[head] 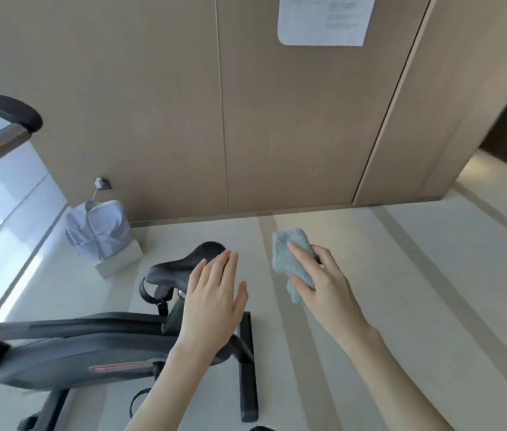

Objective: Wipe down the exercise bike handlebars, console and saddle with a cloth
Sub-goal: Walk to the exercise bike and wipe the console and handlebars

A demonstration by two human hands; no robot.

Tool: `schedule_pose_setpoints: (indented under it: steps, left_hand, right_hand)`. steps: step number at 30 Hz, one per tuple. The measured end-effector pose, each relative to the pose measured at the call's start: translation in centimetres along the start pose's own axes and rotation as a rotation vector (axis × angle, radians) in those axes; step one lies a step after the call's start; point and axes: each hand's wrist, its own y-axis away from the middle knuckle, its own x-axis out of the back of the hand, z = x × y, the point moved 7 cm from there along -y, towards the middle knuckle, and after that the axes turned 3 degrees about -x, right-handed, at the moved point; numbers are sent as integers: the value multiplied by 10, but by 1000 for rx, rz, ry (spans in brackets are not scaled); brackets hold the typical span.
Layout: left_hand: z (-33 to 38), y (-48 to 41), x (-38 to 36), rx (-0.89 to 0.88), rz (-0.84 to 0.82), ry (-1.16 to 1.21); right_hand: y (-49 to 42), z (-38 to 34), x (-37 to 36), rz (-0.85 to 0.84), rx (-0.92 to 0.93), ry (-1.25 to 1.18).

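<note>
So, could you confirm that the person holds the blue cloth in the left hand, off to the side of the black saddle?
Not quite: the head view shows the blue cloth in the right hand, off to the side of the black saddle. The left hand is open, holding nothing.

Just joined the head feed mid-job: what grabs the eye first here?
The right hand in mid-frame grips a crumpled light blue cloth, held in the air to the right of the bike. Beside it the left hand is spread flat over the black saddle; whether it touches cannot be told. A dark handlebar juts in at upper left.
</note>
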Motion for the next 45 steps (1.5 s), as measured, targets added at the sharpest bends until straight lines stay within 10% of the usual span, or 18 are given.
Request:
schedule_pose_setpoints:
  steps: [25,45]
  left_hand:
    - [186,-200,-156,226,29,55]
    - [-21,-410,-234,392,156,-81]
  right_hand:
    - [-134,281,125,0,-15,-89]
    - [-444,291,-57,-150,217,-295]
